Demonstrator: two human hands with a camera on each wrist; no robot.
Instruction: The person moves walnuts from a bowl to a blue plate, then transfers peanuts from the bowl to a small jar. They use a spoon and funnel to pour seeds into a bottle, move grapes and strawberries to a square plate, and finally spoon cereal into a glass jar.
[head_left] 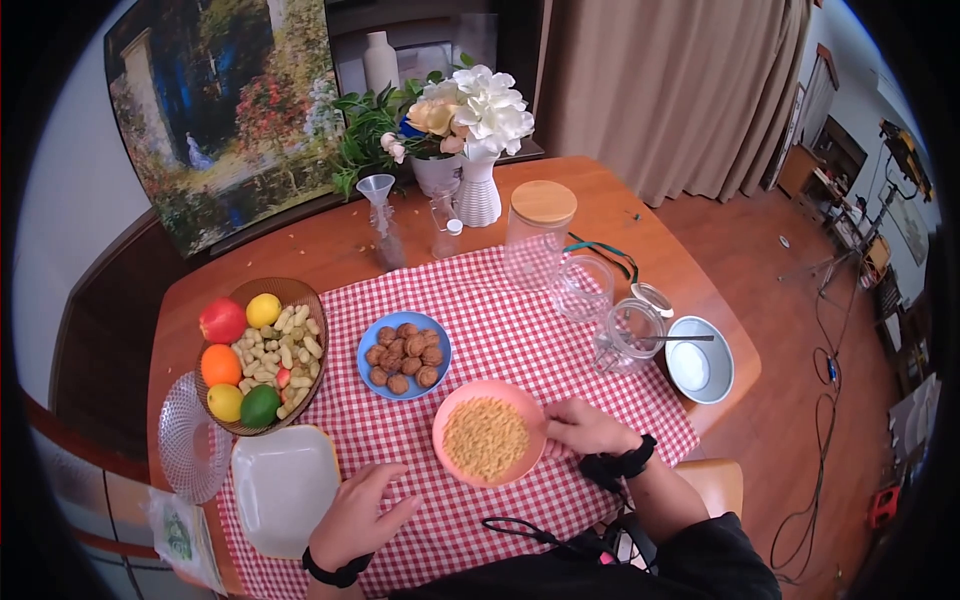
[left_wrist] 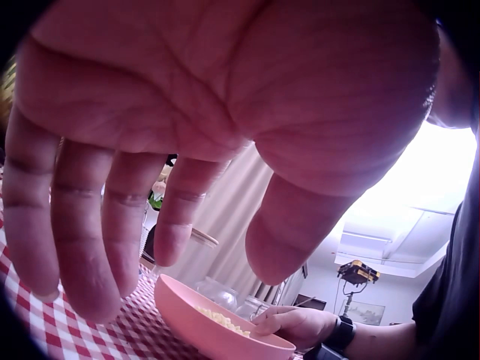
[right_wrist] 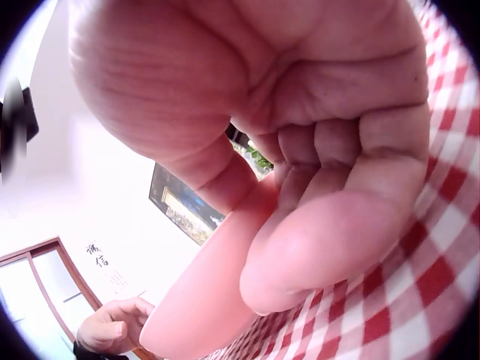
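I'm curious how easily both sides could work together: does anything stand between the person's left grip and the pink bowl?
Nothing visible does: only checked cloth shows between the left grip and the pink bowl. The right grip pinches the bowl's right edge.

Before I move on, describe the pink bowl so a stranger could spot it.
On the checked cloth, find the right hand; it grips the bowl. Unlike the blue dish of brown nuts beside it, this bowl is pink and holds small yellow pieces.
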